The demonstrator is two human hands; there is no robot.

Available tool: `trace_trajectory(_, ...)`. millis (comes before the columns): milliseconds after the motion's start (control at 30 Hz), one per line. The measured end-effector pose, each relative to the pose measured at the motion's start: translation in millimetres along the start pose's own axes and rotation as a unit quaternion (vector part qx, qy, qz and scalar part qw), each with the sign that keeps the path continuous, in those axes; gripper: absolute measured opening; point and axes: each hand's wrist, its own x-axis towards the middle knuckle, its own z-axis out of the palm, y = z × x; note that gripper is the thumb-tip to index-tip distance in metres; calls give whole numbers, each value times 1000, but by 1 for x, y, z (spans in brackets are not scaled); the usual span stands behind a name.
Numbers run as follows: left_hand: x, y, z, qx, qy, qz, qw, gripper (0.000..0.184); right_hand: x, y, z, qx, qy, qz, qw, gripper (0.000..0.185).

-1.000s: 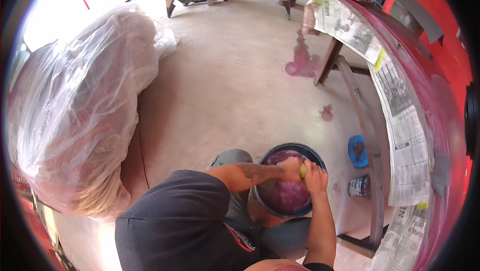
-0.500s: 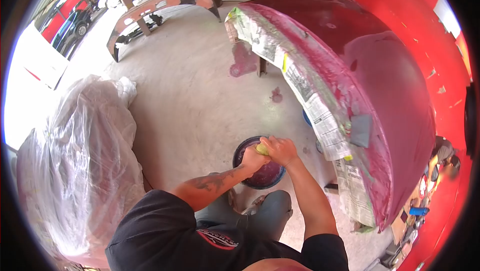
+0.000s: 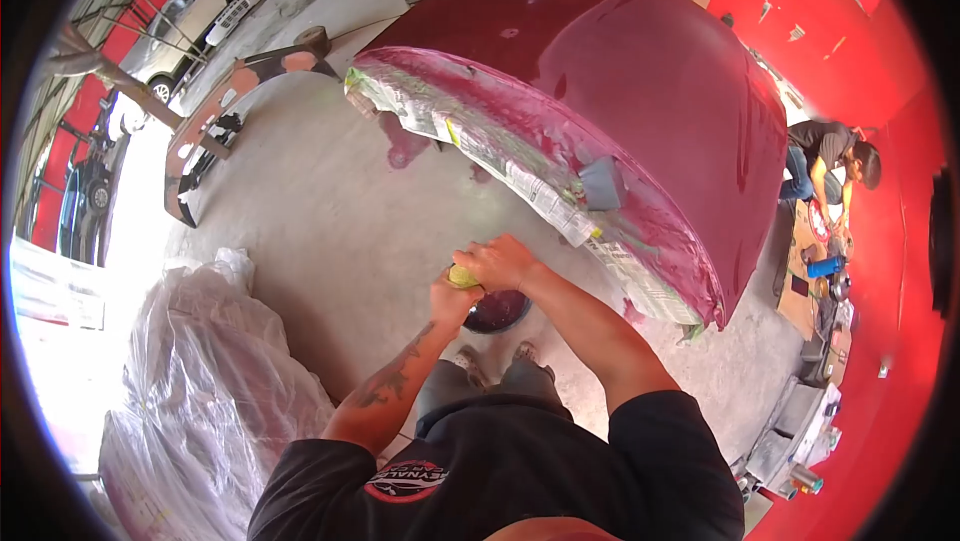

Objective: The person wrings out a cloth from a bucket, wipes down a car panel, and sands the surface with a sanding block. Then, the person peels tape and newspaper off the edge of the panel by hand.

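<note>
Head view: left hand [image 3: 456, 303] and right hand [image 3: 500, 263] clenched around soft yellow-green wad [image 3: 462, 276] between them.
Dark round bucket [image 3: 498, 328] sat below both hands; slack grip risked a drop, off-centre squeezing risked drips on grey concrete floor [image 3: 325, 226].

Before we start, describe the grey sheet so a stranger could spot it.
Find the big maroon panel. Newspaper runs along its near edge, and the grey sheet lies on that edge. Unlike the printed newspaper, it is plain and squarish.
</note>
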Motion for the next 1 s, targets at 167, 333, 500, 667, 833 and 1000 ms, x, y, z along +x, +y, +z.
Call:
trace_trajectory(167, 2, 19, -35, 48, -54, 9, 997, 26, 4, -13, 19, 62, 39, 111, 991, 56)
trace_trajectory(333, 47, 8, -99, 66, -17, 92, 993, 32, 47, -29, 10, 179, 12, 154, 972, 84)
trace_trajectory(500, 67, 46, -164, 53, 61, 204, 976, 27, 105, -58, 29, 421, 166, 113, 884, 88)
trace_trajectory(667, 88, 78, -251, 85, 85, 225, 967, 26, 182, -86, 47, 676, 160, 152, 703, 55)
trace_trajectory(833, 113, 91, -336, 164, 71, 179, 967, 22, 228, -107, 29, 472, 101, 217, 849, 15)
trace_trajectory(1000, 117, 103, -379, 161, 33, 314, 935, 14, 257, -116, 20, 376, 151, 205, 891, 20)
